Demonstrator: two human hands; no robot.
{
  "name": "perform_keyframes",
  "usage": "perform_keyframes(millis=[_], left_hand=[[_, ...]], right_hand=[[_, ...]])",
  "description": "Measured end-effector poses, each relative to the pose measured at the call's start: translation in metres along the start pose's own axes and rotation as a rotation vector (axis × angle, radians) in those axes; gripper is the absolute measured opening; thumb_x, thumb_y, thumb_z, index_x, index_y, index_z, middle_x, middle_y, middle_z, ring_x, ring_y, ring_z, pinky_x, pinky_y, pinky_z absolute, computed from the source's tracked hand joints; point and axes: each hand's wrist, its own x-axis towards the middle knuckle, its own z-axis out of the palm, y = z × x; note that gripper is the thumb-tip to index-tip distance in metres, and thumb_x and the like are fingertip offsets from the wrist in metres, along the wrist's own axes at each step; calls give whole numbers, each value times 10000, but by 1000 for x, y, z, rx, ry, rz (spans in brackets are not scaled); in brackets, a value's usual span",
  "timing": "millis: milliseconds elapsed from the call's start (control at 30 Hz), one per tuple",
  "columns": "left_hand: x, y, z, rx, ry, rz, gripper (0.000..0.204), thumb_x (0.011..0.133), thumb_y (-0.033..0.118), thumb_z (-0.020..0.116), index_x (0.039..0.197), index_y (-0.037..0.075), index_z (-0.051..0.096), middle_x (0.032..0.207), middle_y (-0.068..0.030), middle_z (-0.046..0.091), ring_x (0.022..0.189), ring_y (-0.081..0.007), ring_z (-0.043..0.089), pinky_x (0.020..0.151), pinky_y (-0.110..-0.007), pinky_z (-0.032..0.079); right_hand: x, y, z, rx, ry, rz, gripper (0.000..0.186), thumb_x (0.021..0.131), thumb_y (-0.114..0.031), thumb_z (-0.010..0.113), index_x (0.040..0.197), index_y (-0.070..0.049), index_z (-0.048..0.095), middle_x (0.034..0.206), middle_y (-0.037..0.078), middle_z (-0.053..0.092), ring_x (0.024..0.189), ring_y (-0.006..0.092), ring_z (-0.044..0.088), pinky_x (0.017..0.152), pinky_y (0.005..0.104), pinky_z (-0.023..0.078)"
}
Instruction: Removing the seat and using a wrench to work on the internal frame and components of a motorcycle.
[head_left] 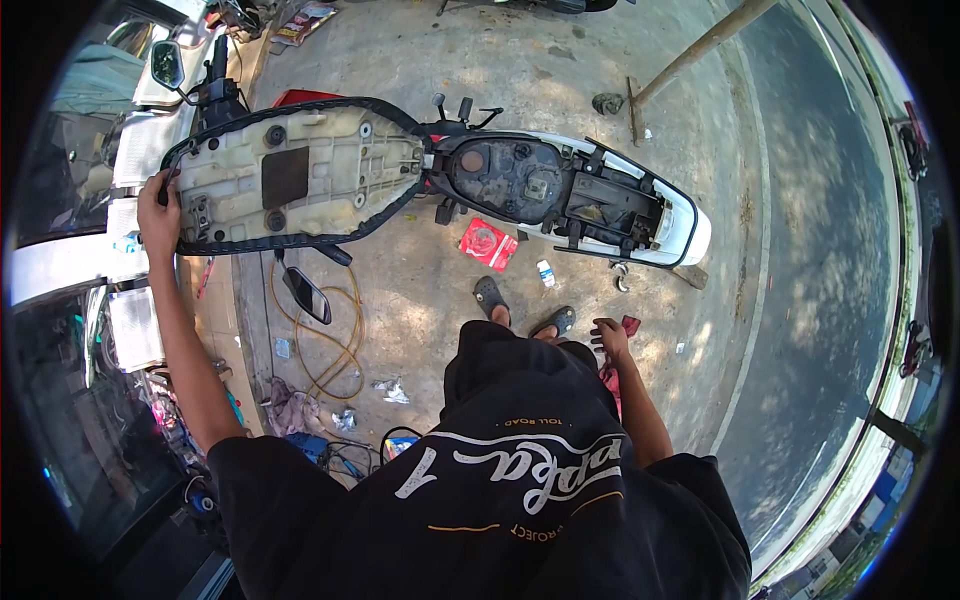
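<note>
A motorcycle seat [325, 185] stands tipped up, its pale plastic underside and black rim facing me. My left hand [159, 215] is closed on the rim at the seat's left end. To the right, the uncovered motorcycle body [505, 180] shows a dark compartment and a white tail [685, 230]. My right hand [612, 337] hangs low beside my leg, its fingers bent around a red cloth [630, 325]. More red shows below that hand, partly hidden by my arm and shirt.
A red packet [488, 245] and a small white bottle [545, 273] lie on the concrete near my feet. A mirror [305, 295] juts out below the seat, beside a coiled yellow hose [350, 350]. A wooden post [705, 45] slants at the upper right.
</note>
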Motion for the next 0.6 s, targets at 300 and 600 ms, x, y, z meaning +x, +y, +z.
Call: perform_keyframes(millis=[300,600], left_hand=[[-17,0,-13,-5,143,24,249,952,147,554,1160,36,635,1037,-126,623,940,-256,575,832,-328,445],[-66,188,-28,-1525,75,-790,371,991,246,518,1327,91,490,856,8,522,754,-77,473,572,-211,377]], right_hand=[[0,-35,-1,-28,49,-4,326,925,-221,468,1176,-55,593,943,107,662,691,183,614,552,319,499],[-17,-74,31,105,-27,-131,304,957,-229,457,1173,-69,597,978,88,658,759,172,631,632,299,527]])
